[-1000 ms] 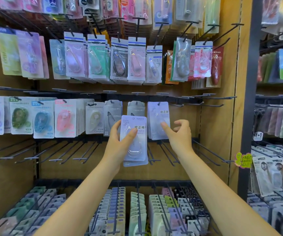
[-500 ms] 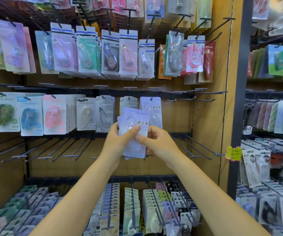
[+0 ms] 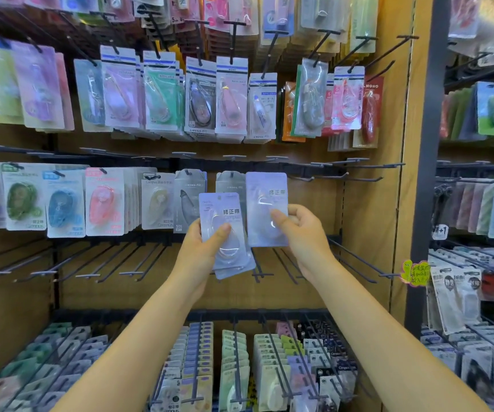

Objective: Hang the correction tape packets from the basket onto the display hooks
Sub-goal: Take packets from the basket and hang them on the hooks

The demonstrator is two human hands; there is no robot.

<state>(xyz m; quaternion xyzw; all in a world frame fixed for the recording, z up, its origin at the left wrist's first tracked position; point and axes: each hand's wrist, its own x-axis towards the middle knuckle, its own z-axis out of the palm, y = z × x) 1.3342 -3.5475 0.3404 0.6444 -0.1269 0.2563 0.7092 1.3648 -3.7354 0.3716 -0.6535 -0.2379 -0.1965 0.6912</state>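
My left hand [image 3: 201,248] is shut on a small stack of lilac correction tape packets [image 3: 223,215], held upright in front of the middle row of display hooks. My right hand [image 3: 302,233] pinches a single lilac packet [image 3: 265,197] by its lower right edge, just right of the stack. Its top reaches up to the hook rail [image 3: 269,159]; I cannot tell whether it hangs on a hook. The basket is not in view.
Grey packets [image 3: 189,197] hang just left of the raised packet, and coloured ones [image 3: 103,200] fill the row further left. Bare hooks [image 3: 343,178] stick out to the right, more bare hooks [image 3: 91,263] below. A dark shelf post [image 3: 424,203] stands at right.
My right hand came to the stack in my left hand, then moved back up and right holding a single packet near the hook rail. The left hand stayed about where it was.
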